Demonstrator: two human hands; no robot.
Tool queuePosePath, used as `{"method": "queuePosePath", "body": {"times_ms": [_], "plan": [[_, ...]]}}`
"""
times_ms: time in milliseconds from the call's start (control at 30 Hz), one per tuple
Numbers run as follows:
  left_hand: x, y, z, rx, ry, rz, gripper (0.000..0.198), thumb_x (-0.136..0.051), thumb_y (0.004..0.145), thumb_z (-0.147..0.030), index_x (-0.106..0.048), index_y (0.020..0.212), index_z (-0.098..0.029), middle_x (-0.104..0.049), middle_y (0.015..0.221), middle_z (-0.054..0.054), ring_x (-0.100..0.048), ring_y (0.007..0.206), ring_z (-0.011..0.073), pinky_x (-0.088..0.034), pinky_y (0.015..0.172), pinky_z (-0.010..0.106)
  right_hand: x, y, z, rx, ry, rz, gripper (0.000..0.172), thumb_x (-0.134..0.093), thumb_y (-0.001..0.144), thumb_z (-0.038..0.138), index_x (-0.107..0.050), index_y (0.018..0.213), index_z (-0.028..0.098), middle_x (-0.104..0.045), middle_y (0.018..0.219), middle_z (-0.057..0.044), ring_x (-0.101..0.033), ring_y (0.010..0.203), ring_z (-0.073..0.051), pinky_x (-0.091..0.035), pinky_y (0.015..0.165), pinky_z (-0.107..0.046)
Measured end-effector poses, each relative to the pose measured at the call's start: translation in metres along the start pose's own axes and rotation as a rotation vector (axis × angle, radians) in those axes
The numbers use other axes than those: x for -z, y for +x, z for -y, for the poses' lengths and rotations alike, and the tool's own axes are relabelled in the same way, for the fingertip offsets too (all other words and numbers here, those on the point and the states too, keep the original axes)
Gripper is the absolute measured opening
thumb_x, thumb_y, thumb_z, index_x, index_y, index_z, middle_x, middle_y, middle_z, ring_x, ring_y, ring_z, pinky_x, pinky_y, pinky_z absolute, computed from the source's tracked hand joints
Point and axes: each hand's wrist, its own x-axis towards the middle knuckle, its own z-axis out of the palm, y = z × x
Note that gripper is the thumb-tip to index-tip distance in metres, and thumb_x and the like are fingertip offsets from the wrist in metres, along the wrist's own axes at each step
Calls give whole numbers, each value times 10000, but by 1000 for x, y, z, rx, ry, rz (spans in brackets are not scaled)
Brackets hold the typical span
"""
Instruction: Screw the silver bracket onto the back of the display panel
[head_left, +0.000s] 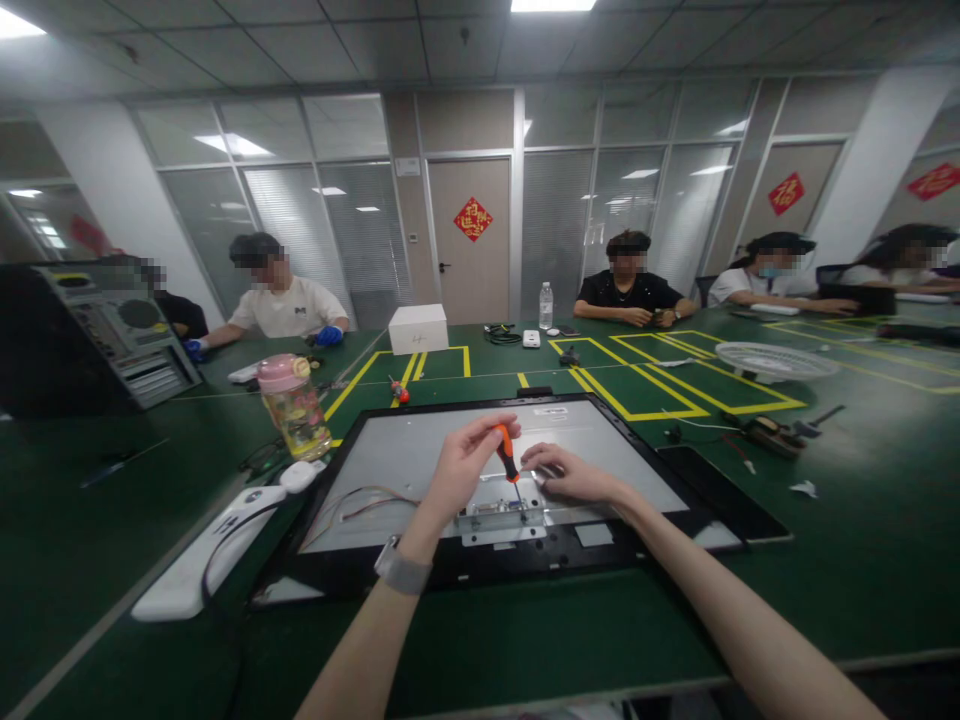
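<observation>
My left hand [471, 455], with a watch on its wrist, is closed on the handle of an orange and black screwdriver [507, 456]. The shaft points down, its tip at a metal bracket [495, 522] with connectors along it. This bracket sits near the front edge of a large display panel [412, 445], lying flat with its silver back up and a black frame around it. Just right of the screwdriver, my right hand [571, 474] rests over the panel with fingers bent and apart; nothing shows in them. Thin wires [367, 497] lie on the panel's left part.
Left of the panel are a white power strip [214, 550] and a pink-lidded bottle [294, 410]. A dark flat tablet-like slab [720, 492] lies to the right. Farther back stand a white box [418, 330] and a computer case [105, 330]. Several people sit across the green table [600, 640].
</observation>
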Motion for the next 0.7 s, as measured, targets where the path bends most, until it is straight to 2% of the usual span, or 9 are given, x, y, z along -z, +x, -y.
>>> {"method": "queuePosePath", "body": {"times_ms": [100, 200, 333, 500, 567, 633, 700], "plan": [[-6, -4, 3, -49, 119, -123, 204, -658, 788, -328, -728, 906, -177, -657, 842, 45, -630, 786, 166, -500, 747, 283, 14, -6, 4, 19, 162, 195, 469, -620, 701, 169, -643, 1164, 234, -540, 1349, -80, -482, 1256, -269, -293, 1087, -471], [-10, -6, 5, -117, 231, -230, 185, -636, 801, -317, -733, 897, -192, -576, 829, 24, -581, 748, 143, -482, 709, 261, 20, -10, 12, -38, 189, 248, 531, -699, 720, 298, -596, 1240, 261, -471, 1424, -83, -381, 1342, -287, -194, 1136, -504], [-10, -5, 4, -117, 184, -164, 294, -494, 892, -331, -704, 1034, -181, -588, 888, 42, -591, 824, 160, -469, 800, 294, 20, -12, 20, -62, 164, 246, 630, -754, 690, 432, -581, 1267, 247, -460, 1431, -105, -383, 1336, -306, -176, 1147, -502], [-8, -4, 5, -93, 186, -184, 249, -576, 852, -324, -714, 999, -178, -568, 827, 20, -565, 725, 132, -468, 711, 252, 19, -12, 22, -74, 138, 277, 744, -785, 646, 475, -543, 1309, 239, -418, 1470, -113, -330, 1373, -317, -176, 1152, -495], [-8, -3, 7, -94, 169, -177, 273, -566, 863, -337, -708, 1043, -189, -589, 869, 32, -583, 803, 149, -472, 758, 261, 17, -12, 21, -84, 130, 257, 760, -795, 628, 487, -550, 1300, 232, -422, 1467, -117, -335, 1370, -316, -184, 1152, -492], [-8, -3, 9, -66, 91, -122, 325, -526, 887, -364, -681, 1113, -190, -622, 957, 55, -599, 905, 176, -474, 824, 292, 14, -12, 20, -90, 124, 221, 765, -806, 609, 497, -563, 1284, 232, -439, 1452, -117, -356, 1354, -318, -194, 1147, -498], [-10, -3, 9, -11, 6, -77, 363, -518, 888, -392, -658, 1149, -183, -644, 986, 65, -617, 905, 185, -484, 828, 311, 10, -13, 19, -83, 121, 189, 769, -814, 596, 498, -568, 1276, 233, -454, 1437, -118, -367, 1342, -321, -198, 1143, -505]]}}
